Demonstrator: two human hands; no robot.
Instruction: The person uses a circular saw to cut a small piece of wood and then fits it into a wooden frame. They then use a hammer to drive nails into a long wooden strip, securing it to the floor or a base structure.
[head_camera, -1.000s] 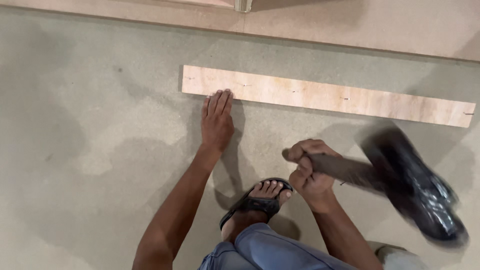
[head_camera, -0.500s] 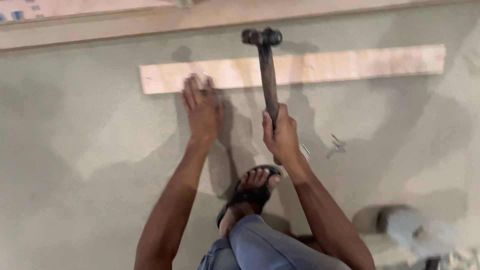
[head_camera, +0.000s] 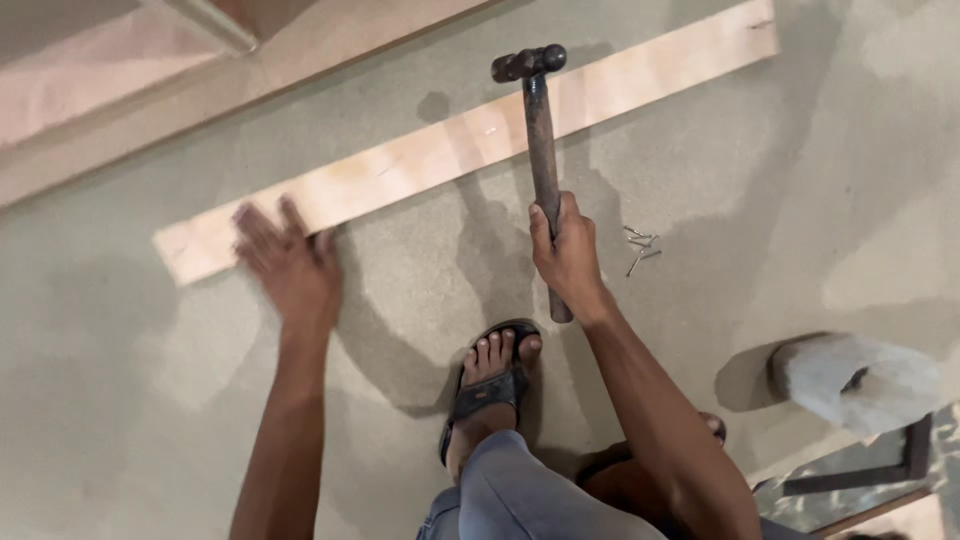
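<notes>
Soft indoor light; broad shadows on floor; left hand (head_camera: 290, 265) motion-blurred.

A person crouching on a grey concrete floor (head_camera: 150, 400) is gripping a dark-headed wooden-handled hammer (head_camera: 541, 150) in the right hand (head_camera: 568, 255), its head hanging over a long pale wooden strip (head_camera: 470, 140). The left hand (head_camera: 288, 265), blurred, is lying flat against the strip's near edge. A few small metal nails (head_camera: 640, 248) are lying beside the hammer hand.

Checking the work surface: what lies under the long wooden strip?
The wooden strip lies flat on a grey-beige board floor. The left hand covers part of its near edge; anything beneath is hidden.
</notes>
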